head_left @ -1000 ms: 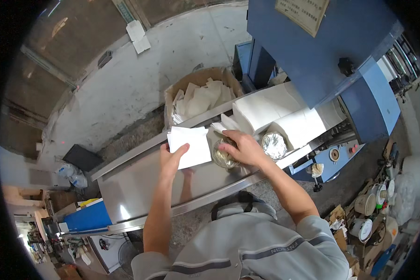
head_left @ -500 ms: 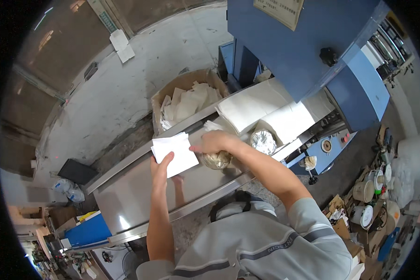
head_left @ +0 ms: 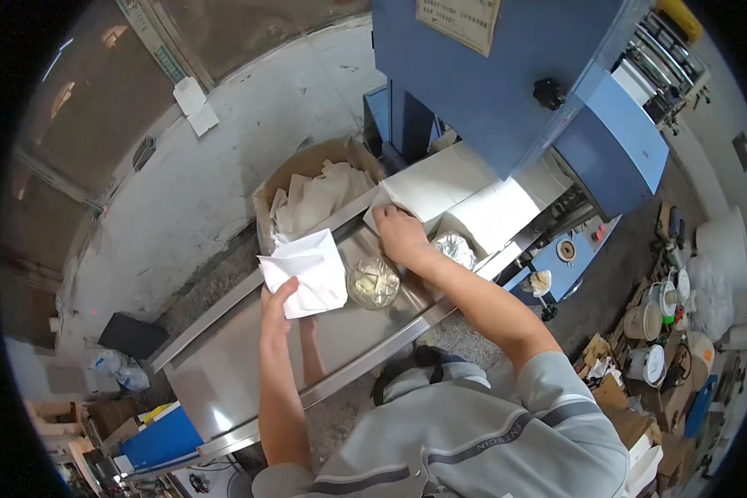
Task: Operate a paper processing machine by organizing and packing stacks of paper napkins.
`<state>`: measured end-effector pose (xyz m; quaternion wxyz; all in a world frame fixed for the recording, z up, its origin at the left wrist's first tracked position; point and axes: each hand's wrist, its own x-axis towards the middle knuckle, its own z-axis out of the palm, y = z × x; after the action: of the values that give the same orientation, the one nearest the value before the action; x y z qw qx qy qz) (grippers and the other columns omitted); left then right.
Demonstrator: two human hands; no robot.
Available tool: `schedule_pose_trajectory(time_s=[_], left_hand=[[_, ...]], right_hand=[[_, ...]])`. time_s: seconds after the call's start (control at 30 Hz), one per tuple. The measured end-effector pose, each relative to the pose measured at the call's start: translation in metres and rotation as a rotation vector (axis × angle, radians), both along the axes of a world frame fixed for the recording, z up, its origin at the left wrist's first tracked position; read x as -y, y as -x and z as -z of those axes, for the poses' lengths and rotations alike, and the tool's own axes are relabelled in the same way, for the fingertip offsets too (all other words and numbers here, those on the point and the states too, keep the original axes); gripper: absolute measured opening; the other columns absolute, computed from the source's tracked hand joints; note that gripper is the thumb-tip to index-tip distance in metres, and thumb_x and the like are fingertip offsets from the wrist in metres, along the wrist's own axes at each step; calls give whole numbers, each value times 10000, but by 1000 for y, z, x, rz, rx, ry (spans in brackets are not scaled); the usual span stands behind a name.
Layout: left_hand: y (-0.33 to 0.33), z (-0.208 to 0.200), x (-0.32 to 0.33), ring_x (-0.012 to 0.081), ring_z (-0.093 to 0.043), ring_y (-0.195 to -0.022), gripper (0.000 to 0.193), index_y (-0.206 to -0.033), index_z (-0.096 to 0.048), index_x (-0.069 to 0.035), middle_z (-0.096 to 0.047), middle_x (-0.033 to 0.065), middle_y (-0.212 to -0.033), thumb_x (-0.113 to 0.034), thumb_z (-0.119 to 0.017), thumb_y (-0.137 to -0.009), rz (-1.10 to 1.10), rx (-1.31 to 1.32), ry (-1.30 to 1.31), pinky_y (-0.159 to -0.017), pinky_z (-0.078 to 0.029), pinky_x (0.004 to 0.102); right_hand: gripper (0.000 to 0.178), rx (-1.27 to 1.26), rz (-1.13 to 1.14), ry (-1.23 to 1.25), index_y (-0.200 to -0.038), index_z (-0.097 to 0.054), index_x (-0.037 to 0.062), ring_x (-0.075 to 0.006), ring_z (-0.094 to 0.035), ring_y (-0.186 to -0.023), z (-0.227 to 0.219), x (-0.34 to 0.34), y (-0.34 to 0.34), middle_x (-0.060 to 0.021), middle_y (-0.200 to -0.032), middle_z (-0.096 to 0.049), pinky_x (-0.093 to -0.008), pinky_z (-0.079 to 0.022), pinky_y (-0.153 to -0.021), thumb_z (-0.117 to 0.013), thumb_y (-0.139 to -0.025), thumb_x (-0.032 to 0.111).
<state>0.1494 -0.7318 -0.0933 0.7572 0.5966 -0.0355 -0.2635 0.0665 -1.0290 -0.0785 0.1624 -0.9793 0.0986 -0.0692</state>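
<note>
My left hand [head_left: 277,310] holds a small bundle of folded white paper sheets [head_left: 309,274], thumb on top; the upper sheet is creased and its edges are uneven. My right hand [head_left: 405,237] reaches across the metal table to the near left end of a pile of white paper [head_left: 440,183]. Its fingers are curled on the pile's raised corner, with the fingertips partly hidden. Between my hands a round, clear glass-like weight or jar [head_left: 374,284] rests on the metal. A similar round piece with a silvery, foil-like surface [head_left: 454,247] sits against a second white pile [head_left: 496,214], partly behind my right wrist.
The long metal table [head_left: 224,357] has raised rims and leads to a blue machine [head_left: 498,91] at the far right. Behind it, a cardboard box [head_left: 263,203] holds crumpled paper. Tubs and boxes [head_left: 643,324] crowd the floor at right. A blue panel [head_left: 164,436] lies at lower left.
My right hand has moved from beside the round clear piece to the end of the paper pile. The sheets in my left hand have shifted, and the top one now looks creased.
</note>
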Motion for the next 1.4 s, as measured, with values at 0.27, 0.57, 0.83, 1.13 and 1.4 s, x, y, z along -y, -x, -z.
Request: schedule_pose_trajectory(time_s=[0.27, 0.57, 0.83, 1.13, 1.4], left_hand=[[-66, 22, 47, 344, -603, -1156, 621, -1358, -457, 56, -605, 184, -1251, -170, -645, -811, 155, -113, 353, -1012, -490, 462], [-42, 25, 112, 328, -634, -1061, 574, -1300, -520, 7, -634, 173, -1213, -260, -614, -801, 270, -416, 545, -963, -509, 421], [-48, 30, 116, 278, -657, -1027, 658, -1302, -512, 26, -653, 144, -1152, -245, -762, -757, 368, -381, 319, -919, -542, 388], [-34, -5, 129, 184, -655, -969, 515, -1225, -580, 16, -677, 110, -1093, -112, -783, -770, 313, 116, 43, -839, -530, 320], [91, -52, 102, 451, -420, -1306, 1210, -1493, -164, 69, -394, 319, -1423, -342, -900, -626, -5, 786, -696, -1102, -359, 456]], right_hand=[[284, -82, 8, -318, -953, -706, 10, -385, -667, -903, -2, 6, -6, -230, -963, -688, -475, -506, -833, -603, -858, 257], [642, -23, 282, -1825, -1439, -435, 85, -235, -566, -1219, -8, 13, -15, -97, -1375, -553, -404, -459, -1034, -326, -1026, 565], [921, -122, 147, -2073, -1504, -298, 73, -289, -462, -1328, -35, 30, -8, -99, -1520, -392, -500, -417, -1046, -356, -901, 766], [815, 125, 12, -1382, -1311, -407, -72, -252, -635, -1023, -29, 16, -12, -158, -1116, -631, -358, -510, -913, -848, -720, 273], [782, 254, 221, -1268, -1307, -439, -81, -224, -618, -1020, -1, 20, -19, -149, -1129, -625, -332, -508, -889, -845, -669, 118]])
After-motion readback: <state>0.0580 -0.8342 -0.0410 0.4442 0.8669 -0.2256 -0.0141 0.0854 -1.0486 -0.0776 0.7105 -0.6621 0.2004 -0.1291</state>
